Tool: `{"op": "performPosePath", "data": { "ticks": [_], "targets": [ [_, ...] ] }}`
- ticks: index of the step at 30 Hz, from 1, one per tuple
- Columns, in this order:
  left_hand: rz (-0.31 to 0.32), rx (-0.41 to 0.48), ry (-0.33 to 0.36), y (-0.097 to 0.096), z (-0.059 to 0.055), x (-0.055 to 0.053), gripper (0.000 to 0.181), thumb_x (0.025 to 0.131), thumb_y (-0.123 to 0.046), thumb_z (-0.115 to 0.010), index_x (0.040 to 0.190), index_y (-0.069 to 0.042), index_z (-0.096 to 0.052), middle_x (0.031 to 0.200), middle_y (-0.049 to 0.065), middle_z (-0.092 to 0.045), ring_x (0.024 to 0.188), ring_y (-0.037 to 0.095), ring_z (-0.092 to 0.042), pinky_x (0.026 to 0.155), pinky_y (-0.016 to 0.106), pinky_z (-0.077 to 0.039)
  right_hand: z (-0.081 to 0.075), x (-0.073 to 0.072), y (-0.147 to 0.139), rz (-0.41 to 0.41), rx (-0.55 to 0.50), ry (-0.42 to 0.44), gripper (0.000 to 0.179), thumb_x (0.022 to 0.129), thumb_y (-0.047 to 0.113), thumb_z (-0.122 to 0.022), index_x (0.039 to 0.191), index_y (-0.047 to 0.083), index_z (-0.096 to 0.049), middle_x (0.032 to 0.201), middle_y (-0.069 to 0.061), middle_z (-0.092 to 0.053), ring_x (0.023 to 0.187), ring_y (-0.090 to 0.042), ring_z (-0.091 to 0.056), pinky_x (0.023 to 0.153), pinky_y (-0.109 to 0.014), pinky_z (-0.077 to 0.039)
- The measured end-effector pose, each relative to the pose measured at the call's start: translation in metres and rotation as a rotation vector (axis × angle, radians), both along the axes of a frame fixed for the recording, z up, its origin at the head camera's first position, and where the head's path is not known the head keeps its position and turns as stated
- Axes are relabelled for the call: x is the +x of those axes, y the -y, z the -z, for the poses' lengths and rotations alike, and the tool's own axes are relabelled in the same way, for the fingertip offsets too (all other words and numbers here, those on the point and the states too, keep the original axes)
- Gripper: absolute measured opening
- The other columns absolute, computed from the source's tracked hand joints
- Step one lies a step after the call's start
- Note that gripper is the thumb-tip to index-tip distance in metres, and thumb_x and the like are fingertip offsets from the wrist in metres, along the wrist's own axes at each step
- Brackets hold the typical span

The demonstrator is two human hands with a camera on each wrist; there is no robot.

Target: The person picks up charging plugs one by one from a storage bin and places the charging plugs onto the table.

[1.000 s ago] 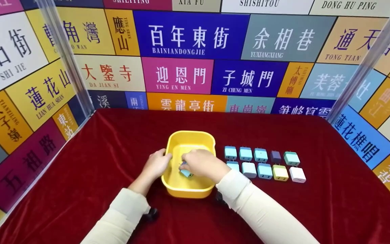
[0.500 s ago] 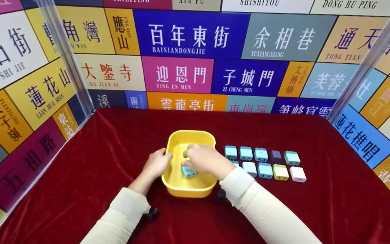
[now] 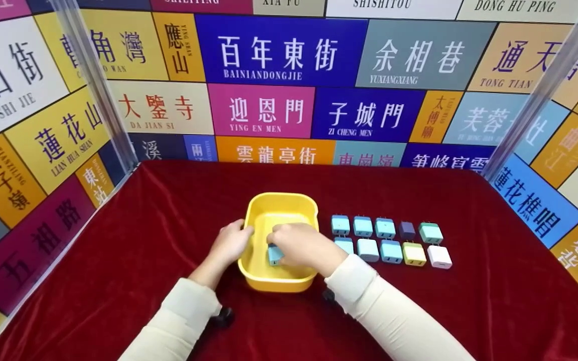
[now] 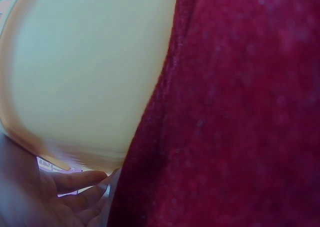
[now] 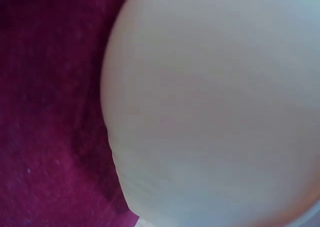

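A yellow plastic tub stands on the dark red cloth. My left hand grips its left rim, the thumb over the edge and fingers outside; in the left wrist view those fingers show beside the tub wall. Inside the tub is a light blue plug-in charger with a darker blue end. My right hand reaches over the right rim and pinches this charger, covering its right part. The right wrist view is filled by the tub's outer wall, with the hand hidden.
Right of the tub lie two rows of chargers, mostly light blue, with a dark one, a yellow-green one and a white one. Red velvet cloth covers the table; sign-printed panels enclose it.
My right hand lifted a little off the charger, then came back down onto it. The charger has shifted and turned slightly in the tub. My left hand keeps its grip on the rim.
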State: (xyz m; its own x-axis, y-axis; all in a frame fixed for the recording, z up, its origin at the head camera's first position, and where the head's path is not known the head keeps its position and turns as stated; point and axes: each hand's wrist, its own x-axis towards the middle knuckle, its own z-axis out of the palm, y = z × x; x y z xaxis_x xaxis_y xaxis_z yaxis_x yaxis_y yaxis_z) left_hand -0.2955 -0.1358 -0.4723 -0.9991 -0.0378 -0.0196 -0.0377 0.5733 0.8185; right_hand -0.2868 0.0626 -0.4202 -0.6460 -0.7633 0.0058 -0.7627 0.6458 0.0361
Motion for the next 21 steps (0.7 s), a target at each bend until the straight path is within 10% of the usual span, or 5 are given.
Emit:
{"op": "performPosePath", "data": {
  "ticks": [10,21],
  "targets": [
    [0.01,0.0,-0.045,0.005,0.013,-0.012,0.045,0.103,-0.027,-0.049,0.132,0.002,-0.068,0.119,0.018,-0.071,0.104,0.03,-0.065,0.094,0.045,-0.053,0.003,0.004,-0.001,0.016,-0.035,0.047,0.023,0.086,0.017,-0.085,0.104,0.011,-0.073,0.094,-0.001,-0.065,0.079,-0.019,-0.057,0.076,-0.035,-0.052],
    [0.001,0.002,-0.001,0.0,0.001,0.0,0.052,0.107,-0.027,-0.047,0.147,0.003,-0.058,0.143,0.021,-0.063,0.127,0.032,-0.06,0.111,0.049,-0.046,-0.024,0.009,-0.02,0.018,-0.11,0.061,0.036,0.086,0.021,-0.085,0.119,0.009,-0.075,0.107,-0.005,-0.069,0.088,-0.02,-0.062,0.086,-0.038,-0.058]
  ]
}}
